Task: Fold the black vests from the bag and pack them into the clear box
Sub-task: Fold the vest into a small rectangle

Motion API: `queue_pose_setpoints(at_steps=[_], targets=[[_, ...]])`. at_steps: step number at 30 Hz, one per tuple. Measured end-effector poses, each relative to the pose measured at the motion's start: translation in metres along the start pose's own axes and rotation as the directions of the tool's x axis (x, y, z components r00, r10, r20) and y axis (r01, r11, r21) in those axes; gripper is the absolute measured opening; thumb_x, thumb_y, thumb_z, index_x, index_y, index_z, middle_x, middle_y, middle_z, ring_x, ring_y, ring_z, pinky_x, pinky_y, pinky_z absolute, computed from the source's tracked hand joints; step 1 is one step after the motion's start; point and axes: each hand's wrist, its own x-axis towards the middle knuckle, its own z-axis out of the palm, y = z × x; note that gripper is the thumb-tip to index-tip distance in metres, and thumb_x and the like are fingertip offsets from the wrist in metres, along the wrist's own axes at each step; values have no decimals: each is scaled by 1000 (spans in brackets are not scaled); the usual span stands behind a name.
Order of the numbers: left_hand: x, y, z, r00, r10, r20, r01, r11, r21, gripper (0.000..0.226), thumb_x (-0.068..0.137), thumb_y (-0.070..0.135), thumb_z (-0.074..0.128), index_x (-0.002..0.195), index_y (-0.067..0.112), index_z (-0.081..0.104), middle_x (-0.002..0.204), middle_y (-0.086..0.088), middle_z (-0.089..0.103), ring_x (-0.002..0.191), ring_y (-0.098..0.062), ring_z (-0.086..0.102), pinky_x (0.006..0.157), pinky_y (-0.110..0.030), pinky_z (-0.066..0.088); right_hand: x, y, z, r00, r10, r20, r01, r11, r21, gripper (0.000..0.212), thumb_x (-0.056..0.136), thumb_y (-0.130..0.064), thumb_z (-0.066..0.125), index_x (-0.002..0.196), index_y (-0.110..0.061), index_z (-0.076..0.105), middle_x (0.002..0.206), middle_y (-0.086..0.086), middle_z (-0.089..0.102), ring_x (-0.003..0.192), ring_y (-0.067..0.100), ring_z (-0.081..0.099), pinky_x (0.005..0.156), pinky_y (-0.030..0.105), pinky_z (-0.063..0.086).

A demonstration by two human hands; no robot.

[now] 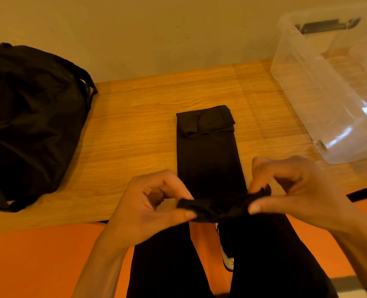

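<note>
A black vest [208, 160] lies as a long narrow strip on the wooden table [135, 130], its far end folded back over itself. Its near end is bunched and raised at the table's front edge. My left hand [150, 209] pinches the left side of that near end between thumb and fingers. My right hand [294, 188] pinches the right side the same way. The black bag [30, 117] slumps at the left of the table. The clear box [328, 89] stands at the back right, with nothing black visible inside.
A pale wall runs behind the table. Below the front edge are an orange floor [38, 261], my black trouser legs [264, 254] and a white shoe [227, 259]. A dark strip [363, 193] lies by the table's right front edge.
</note>
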Motion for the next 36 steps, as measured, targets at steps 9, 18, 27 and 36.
queue_pose_setpoints(at_steps=[9,18,27,36], targets=[[49,-36,0,868,-248,-429,372,899,232,17,94,16,70,101,30,62,98,5,69,83,-6,71,58,-21,53,53,35,13,914,330,-234,-375,908,-186,34,77,-54,62,92,-24,68,78,-7,72,77,1,68,65,22,55],[60,-42,7,844,-219,-489,403,861,310,24,95,21,69,113,33,57,96,9,67,86,-5,70,72,-32,62,71,43,15,805,476,-354,-552,819,-154,28,91,-45,66,105,-21,63,80,5,67,82,17,68,66,35,55],[51,-29,11,810,-308,-500,499,809,310,35,90,35,74,115,36,51,96,14,61,78,-5,67,67,-27,58,67,32,8,726,646,-235,-679,727,-101,55,82,-58,68,124,-25,54,103,-2,72,97,13,68,80,35,57],[32,-34,26,812,-164,-560,442,800,407,31,94,17,71,110,37,55,94,15,56,80,-2,64,62,-10,50,54,30,18,802,524,-285,-578,802,-152,43,91,-41,66,130,-34,48,84,3,72,88,12,71,74,36,59]])
